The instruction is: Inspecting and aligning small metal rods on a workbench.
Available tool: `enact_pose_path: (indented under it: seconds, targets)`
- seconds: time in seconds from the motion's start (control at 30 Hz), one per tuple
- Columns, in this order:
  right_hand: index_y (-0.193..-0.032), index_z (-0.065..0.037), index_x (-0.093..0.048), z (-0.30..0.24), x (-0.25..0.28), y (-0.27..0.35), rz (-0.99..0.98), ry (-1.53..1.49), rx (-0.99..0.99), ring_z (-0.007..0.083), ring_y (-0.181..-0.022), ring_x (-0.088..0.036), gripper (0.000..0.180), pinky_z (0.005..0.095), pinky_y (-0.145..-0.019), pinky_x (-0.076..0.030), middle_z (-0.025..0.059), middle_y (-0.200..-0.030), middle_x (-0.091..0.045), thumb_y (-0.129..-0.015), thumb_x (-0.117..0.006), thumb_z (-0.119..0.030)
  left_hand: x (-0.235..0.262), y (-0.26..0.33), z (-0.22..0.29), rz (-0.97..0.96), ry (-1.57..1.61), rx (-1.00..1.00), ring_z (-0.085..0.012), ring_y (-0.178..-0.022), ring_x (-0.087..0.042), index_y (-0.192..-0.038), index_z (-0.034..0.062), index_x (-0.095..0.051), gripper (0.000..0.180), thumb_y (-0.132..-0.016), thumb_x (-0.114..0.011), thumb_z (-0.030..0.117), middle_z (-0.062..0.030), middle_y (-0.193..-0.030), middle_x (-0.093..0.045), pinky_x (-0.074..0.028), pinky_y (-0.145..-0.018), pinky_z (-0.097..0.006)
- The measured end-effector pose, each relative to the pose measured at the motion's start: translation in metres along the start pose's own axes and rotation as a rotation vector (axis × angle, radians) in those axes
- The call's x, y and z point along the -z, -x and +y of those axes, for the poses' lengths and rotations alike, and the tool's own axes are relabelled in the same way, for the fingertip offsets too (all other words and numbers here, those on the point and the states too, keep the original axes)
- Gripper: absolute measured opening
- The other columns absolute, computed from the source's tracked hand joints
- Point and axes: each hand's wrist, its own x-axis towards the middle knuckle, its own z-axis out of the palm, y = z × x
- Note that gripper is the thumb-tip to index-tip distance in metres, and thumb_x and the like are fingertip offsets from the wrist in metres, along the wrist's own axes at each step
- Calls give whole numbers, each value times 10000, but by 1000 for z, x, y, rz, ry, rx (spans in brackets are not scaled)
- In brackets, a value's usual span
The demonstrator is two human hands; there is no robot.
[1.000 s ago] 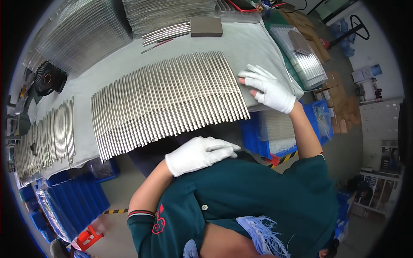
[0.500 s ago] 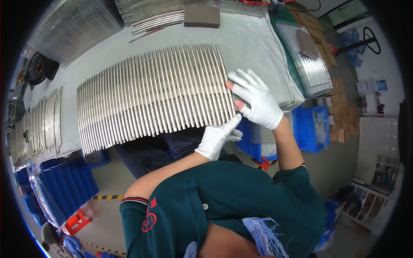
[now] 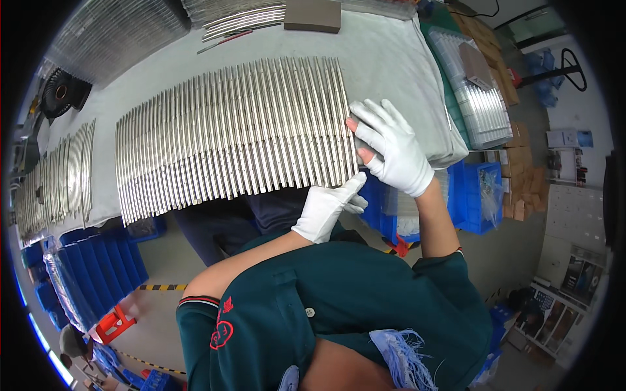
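Observation:
Many slim silvery metal rods (image 3: 235, 130) lie side by side in a wide row on the cloth-covered table, their near ends close to its front edge. My right hand (image 3: 394, 150), in a white glove with bare thumb and index tips, rests with fingers stretched out against the right side of the row. My left hand (image 3: 323, 212), also in a white glove, is at the near right corner of the row. Its fingers are apart, one extended beside the rod ends. Neither hand visibly grips a rod.
More rods (image 3: 55, 179) lie at the far left near a black fan (image 3: 63, 91). A brown block (image 3: 312, 15) and loose rods (image 3: 244, 23) sit at the back. Clear plastic trays (image 3: 124, 32) are stacked behind. Blue bins (image 3: 479, 195) stand right of the table.
The whole view has shifted slightly. Both hands stay at the right end of the row, with hardly any change in their pose.

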Motion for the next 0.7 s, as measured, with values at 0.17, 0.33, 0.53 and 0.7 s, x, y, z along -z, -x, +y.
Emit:
enact_pose_path:
  seconds: [0.17, 0.33, 0.53, 0.7]
  targets:
    - [-1243, -115, -589, 0, 1, 0, 0, 5, 7, 332, -1232, -496, 433, 495, -1088, -321, 127, -1330, -533, -842, -568, -276, 1, -3, -1, -25, -13, 3, -142, -577, -637, -948, 4, -636, 237, -866, -701, 216, -62, -724, -630, -517, -522, -245]
    - [-1257, -141, -588, 0, -2, 1, -4, 5, -5, 338, -1225, -496, 424, 494, -1091, -312, 140, -1316, -538, -867, -532, -296, 1, 1, 2, -3, 3, 0, -139, -572, -633, -929, 7, -635, 246, -868, -703, 236, -57, -691, -625, -505, -515, -233]
    - [-1256, -192, -595, -1, 0, -1, -21, 27, 20, 355, -1233, -483, 400, 493, -1096, -303, 154, -1315, -530, -882, -502, -302, 7, 3, 4, 16, 103, 66, -131, -564, -585, -822, 8, -629, 260, -893, -684, 251, -42, -663, -581, -478, -524, -258]
    - [-1258, -191, -593, -1, 0, 0, -39, 31, 8, 351, -1247, -472, 402, 493, -1100, -300, 153, -1332, -518, -882, -502, -302, 9, 1, 1, -10, 42, 26, -124, -547, -609, -895, 9, -653, 238, -869, -700, 241, -41, -696, -617, -491, -500, -252]
